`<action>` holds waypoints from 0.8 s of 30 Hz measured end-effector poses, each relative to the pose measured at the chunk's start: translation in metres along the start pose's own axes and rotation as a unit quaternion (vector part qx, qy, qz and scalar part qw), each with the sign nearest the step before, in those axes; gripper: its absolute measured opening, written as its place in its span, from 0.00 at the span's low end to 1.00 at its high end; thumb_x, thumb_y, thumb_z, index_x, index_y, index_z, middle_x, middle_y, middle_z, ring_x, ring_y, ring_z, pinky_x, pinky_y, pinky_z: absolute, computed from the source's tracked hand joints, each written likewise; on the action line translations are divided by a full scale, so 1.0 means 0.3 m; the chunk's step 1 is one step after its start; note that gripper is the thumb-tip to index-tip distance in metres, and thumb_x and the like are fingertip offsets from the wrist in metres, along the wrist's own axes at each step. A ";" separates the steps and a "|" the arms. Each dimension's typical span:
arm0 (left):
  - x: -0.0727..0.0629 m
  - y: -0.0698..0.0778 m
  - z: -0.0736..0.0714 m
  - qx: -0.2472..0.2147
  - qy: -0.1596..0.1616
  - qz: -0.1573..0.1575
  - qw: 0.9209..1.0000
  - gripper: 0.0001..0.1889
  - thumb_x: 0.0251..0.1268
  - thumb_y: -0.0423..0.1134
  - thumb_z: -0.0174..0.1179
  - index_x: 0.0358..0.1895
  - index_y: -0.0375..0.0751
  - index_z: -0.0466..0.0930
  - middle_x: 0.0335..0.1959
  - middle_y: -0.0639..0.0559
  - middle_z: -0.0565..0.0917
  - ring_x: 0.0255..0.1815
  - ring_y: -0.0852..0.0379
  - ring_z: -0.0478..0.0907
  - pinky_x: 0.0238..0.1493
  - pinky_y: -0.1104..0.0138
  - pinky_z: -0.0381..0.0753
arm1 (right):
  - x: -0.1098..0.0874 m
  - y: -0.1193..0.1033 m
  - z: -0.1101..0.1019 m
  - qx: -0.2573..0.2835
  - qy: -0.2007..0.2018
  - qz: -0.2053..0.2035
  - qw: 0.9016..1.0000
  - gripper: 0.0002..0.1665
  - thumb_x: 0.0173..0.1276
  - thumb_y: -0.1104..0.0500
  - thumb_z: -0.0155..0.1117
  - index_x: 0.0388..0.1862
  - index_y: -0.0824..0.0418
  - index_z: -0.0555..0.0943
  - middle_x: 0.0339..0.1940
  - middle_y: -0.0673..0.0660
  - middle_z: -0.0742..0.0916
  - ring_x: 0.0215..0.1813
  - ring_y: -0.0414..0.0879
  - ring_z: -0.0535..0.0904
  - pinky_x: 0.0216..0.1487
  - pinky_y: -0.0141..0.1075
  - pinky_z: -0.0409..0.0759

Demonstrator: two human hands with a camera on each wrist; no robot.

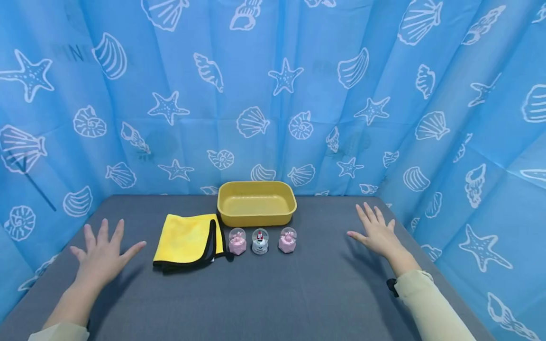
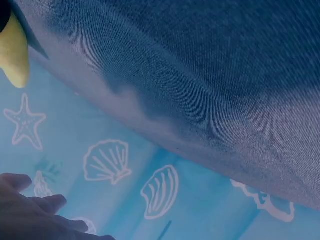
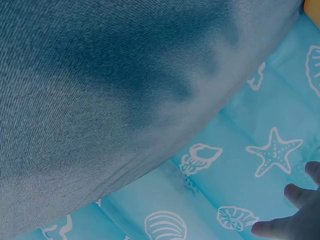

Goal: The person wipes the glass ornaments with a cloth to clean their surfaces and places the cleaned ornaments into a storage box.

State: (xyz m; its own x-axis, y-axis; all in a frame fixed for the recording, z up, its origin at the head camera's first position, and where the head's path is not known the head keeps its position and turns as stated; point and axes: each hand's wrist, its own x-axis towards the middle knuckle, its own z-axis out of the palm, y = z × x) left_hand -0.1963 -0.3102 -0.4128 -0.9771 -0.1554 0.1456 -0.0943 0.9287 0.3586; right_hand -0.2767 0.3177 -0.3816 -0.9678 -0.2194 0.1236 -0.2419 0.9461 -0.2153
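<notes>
In the head view my left hand [image 1: 101,258] hovers over the left side of the table, fingers spread, holding nothing. A folded yellow cloth [image 1: 183,239] with black edging lies to its right. My right hand [image 1: 378,233] is spread above the table's right side, also holding nothing. Between the hands stand three small snow globes: a pink one [image 1: 237,241], a white one [image 1: 259,242] with a red figure inside, and another pink one [image 1: 287,240]. Behind them sits a yellow rectangular basin [image 1: 257,219]. The wrist views show only fingers of each hand.
A grey cloth-covered table [image 1: 273,293] carries everything. Blue curtains [image 1: 264,61] printed with white shells and starfish hang along the back and both sides, close to the table's edges.
</notes>
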 end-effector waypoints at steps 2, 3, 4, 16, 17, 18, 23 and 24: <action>0.002 0.001 0.004 -0.009 -0.003 -0.004 1.000 0.56 0.63 0.73 0.46 0.70 0.20 0.46 0.68 0.14 0.39 0.67 0.19 0.18 0.53 0.23 0.26 | -0.001 -0.003 0.002 0.001 0.010 -0.006 1.000 0.52 0.68 0.42 0.61 0.76 0.69 0.51 0.75 0.74 0.53 0.73 0.74 0.42 0.58 0.77 0.38; 0.003 0.002 0.006 -0.015 -0.006 -0.006 1.000 0.56 0.63 0.73 0.46 0.70 0.20 0.45 0.68 0.14 0.39 0.67 0.19 0.19 0.53 0.23 0.27 | -0.002 -0.004 0.003 0.002 0.013 -0.009 1.000 0.52 0.68 0.42 0.62 0.76 0.70 0.51 0.75 0.74 0.53 0.73 0.75 0.43 0.58 0.77 0.39; 0.005 0.003 0.007 -0.024 -0.014 -0.008 1.000 0.56 0.64 0.72 0.46 0.71 0.20 0.45 0.68 0.14 0.39 0.67 0.18 0.20 0.54 0.24 0.28 | -0.002 -0.005 0.006 0.004 0.015 -0.009 1.000 0.52 0.68 0.42 0.62 0.76 0.70 0.51 0.75 0.74 0.53 0.73 0.74 0.43 0.58 0.77 0.39; 0.066 0.071 0.027 -0.169 -0.140 -0.065 0.973 0.50 0.73 0.59 0.46 0.71 0.17 0.32 0.68 0.15 0.40 0.69 0.19 0.39 0.63 0.32 0.48 | 0.007 -0.071 0.063 0.141 0.006 -0.003 0.990 0.54 0.68 0.46 0.63 0.76 0.71 0.45 0.75 0.75 0.51 0.73 0.73 0.42 0.62 0.73 0.41; 0.070 0.074 0.031 -0.173 -0.147 -0.066 0.972 0.49 0.73 0.59 0.46 0.70 0.17 0.32 0.68 0.15 0.41 0.69 0.20 0.40 0.63 0.33 0.50 | 0.008 -0.080 0.068 0.152 0.006 -0.004 0.988 0.55 0.68 0.46 0.64 0.76 0.72 0.44 0.75 0.75 0.50 0.73 0.73 0.41 0.63 0.72 0.42; 0.074 0.077 0.036 -0.179 -0.155 -0.071 0.969 0.49 0.73 0.59 0.45 0.70 0.16 0.33 0.68 0.15 0.42 0.69 0.20 0.42 0.63 0.33 0.51 | 0.009 -0.089 0.074 0.164 0.004 -0.005 0.986 0.55 0.68 0.47 0.64 0.76 0.72 0.44 0.75 0.75 0.50 0.74 0.73 0.41 0.64 0.71 0.42; 0.101 0.082 0.064 -0.242 -0.187 -0.118 0.945 0.52 0.71 0.60 0.47 0.70 0.16 0.32 0.66 0.15 0.47 0.65 0.23 0.56 0.61 0.38 0.62 | 0.025 -0.134 0.106 0.242 -0.027 0.007 0.970 0.56 0.68 0.51 0.65 0.76 0.72 0.39 0.76 0.75 0.47 0.74 0.72 0.40 0.68 0.66 0.45; 0.107 0.083 0.071 -0.255 -0.188 -0.135 0.939 0.52 0.71 0.60 0.49 0.70 0.17 0.32 0.66 0.16 0.48 0.64 0.24 0.58 0.60 0.39 0.64 | 0.030 -0.144 0.112 0.257 -0.034 0.013 0.966 0.57 0.68 0.51 0.65 0.76 0.72 0.38 0.76 0.75 0.47 0.75 0.71 0.41 0.68 0.65 0.46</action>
State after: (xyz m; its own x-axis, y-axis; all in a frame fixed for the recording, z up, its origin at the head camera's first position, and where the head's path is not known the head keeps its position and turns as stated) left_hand -0.2340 -0.2849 -0.4189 -0.9381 -0.1429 -0.3156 -0.3381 0.5762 0.7441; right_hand -0.2774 0.2668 -0.4038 -0.9720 -0.2293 0.0509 -0.2032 0.7126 -0.6715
